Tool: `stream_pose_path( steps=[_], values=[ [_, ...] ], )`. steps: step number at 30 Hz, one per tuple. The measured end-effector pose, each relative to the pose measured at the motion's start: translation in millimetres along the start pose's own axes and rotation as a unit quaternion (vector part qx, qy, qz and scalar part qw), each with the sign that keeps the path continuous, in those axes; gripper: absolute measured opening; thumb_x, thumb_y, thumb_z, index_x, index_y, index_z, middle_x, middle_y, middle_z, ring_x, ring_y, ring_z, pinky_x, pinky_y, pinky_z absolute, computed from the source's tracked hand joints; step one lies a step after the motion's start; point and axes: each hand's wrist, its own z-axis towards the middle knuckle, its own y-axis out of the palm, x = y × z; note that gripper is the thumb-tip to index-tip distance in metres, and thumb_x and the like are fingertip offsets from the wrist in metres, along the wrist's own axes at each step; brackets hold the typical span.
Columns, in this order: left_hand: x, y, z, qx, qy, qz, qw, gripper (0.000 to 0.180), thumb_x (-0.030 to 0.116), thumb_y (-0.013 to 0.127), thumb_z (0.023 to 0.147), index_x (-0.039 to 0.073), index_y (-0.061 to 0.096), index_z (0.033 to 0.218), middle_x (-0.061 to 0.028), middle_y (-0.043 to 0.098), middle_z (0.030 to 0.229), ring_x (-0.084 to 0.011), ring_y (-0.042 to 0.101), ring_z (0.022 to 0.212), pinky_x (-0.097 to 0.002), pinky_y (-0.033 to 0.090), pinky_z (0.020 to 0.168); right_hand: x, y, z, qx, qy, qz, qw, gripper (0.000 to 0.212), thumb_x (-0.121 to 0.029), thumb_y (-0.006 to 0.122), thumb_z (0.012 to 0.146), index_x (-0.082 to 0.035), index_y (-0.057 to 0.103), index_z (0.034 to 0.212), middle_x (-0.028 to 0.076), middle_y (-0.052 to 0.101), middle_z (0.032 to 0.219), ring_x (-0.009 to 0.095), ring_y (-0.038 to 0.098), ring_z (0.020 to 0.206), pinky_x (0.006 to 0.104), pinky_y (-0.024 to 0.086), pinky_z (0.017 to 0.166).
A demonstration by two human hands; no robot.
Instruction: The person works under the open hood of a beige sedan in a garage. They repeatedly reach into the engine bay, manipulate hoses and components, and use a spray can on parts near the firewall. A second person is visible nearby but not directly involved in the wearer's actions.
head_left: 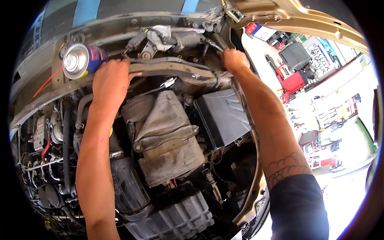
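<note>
Over the metal ledge (172, 69) at the back of an engine bay, my left hand (112, 76) is closed with its fingertips mostly hidden and its thumb pointing right. Right beside it lies a blue spray can (82, 61), its silver top toward me and a thin red straw sticking out. Farther right, my right hand (236, 61) is closed round the end of a slim silver tool (215, 45), whose far end reaches toward the wiper motor (186, 40) and its bracket. The fingers' undersides are hidden.
Below my arms sit a dusty cloth-like cover (172, 136), a black lidded box (224, 118) and a ribbed black housing (172, 216). Hoses and wiring (68, 148) crowd the left. The gold raised hood (296, 16) hangs at upper right, with a red toolbox (294, 82) beyond.
</note>
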Motion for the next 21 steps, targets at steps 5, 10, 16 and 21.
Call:
stream_pose_path(
  steps=[5,10,16,21],
  values=[
    [-1,15,-4,0.017,-0.001,0.009,1.0,0.029,0.03,0.074,0.087,0.002,0.069,0.094,-0.0177,0.071,0.088,-0.041,0.066,0.087,-0.0491,0.052,0.077,31,35,14,0.051,-0.041,-0.089,0.994,0.054,-0.052,0.04,0.105,-0.005,0.066,0.11,0.021,0.074,0.096,0.04,0.072,0.092,0.0496,0.058,0.081],
    [-14,6,-10,0.059,0.046,0.051,0.996,0.033,0.034,0.072,0.087,0.002,0.068,0.093,-0.0151,0.07,0.088,-0.0356,0.067,0.087,-0.0462,0.052,0.077,14,9,11,0.013,-0.031,-0.037,0.999,0.054,-0.052,0.042,0.105,-0.006,0.068,0.116,0.026,0.072,0.105,0.042,0.07,0.101,0.0515,0.056,0.087],
    [-14,9,0,0.048,0.028,0.032,0.998,0.035,0.035,0.074,0.086,0.001,0.067,0.091,-0.0156,0.07,0.087,-0.0356,0.068,0.084,-0.0452,0.053,0.075,-30,-1,-6,-0.017,0.106,0.084,0.991,0.059,-0.054,0.045,0.103,-0.003,0.072,0.112,0.024,0.071,0.113,0.043,0.067,0.11,0.0521,0.053,0.095],
    [5,19,-1,0.01,-0.017,-0.014,1.0,0.035,0.035,0.074,0.087,0.0,0.067,0.089,-0.0206,0.07,0.084,-0.0417,0.068,0.085,-0.0509,0.053,0.073,6,21,-6,0.004,0.026,0.007,1.0,0.058,-0.052,0.042,0.105,-0.004,0.074,0.104,0.022,0.073,0.104,0.041,0.07,0.101,0.0499,0.057,0.087]
  ],
)
